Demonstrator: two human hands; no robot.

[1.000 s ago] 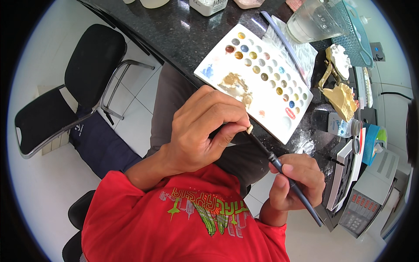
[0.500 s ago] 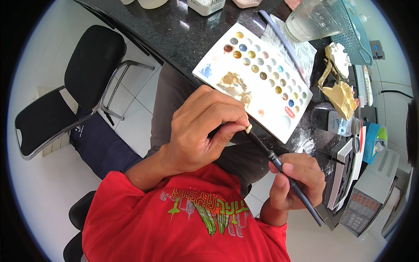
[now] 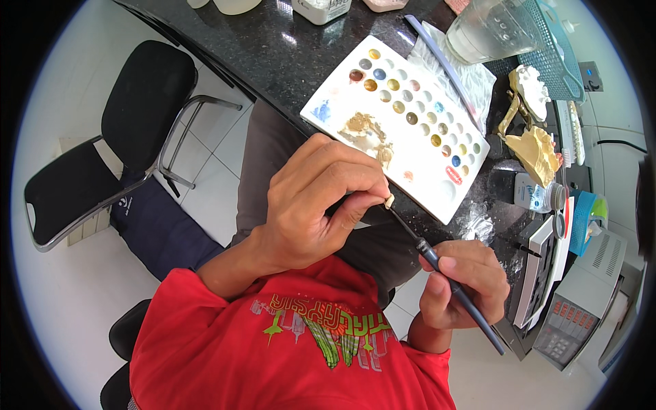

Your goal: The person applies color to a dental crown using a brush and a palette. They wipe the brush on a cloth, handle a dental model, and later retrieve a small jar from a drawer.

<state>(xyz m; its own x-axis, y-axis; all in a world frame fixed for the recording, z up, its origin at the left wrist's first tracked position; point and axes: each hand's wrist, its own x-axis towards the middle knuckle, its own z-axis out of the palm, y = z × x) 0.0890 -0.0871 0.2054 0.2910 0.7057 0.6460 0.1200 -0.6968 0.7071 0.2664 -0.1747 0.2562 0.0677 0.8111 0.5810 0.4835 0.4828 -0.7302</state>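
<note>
Between the thumb and fingertips of my left hand (image 3: 318,195) is a small cream-coloured dental crown (image 3: 389,201). My right hand (image 3: 465,280) grips a slim brush (image 3: 465,301) with a dark handle, held like a pen. Its thin end reaches up and left to the crown; whether the tip touches it is too small to tell. Just beyond both hands, a white palette (image 3: 427,198) lies at an angle on the dark counter. It has rows of coloured wells and a smear of brown paste (image 3: 365,130) on its flat part.
Beyond the palette are a purple strip (image 3: 441,65) on a crumpled wipe, a clear cup of liquid (image 3: 488,34) and a teal basket (image 3: 557,55). Dental casts (image 3: 533,154), a small bottle (image 3: 536,195) and a grey device (image 3: 581,301) stand to the right. A black chair (image 3: 147,102) is at left.
The brush has shifted very slightly in my right hand, and its front shaft now looks thinner near the crown. My left hand keeps its hold on the crown.
</note>
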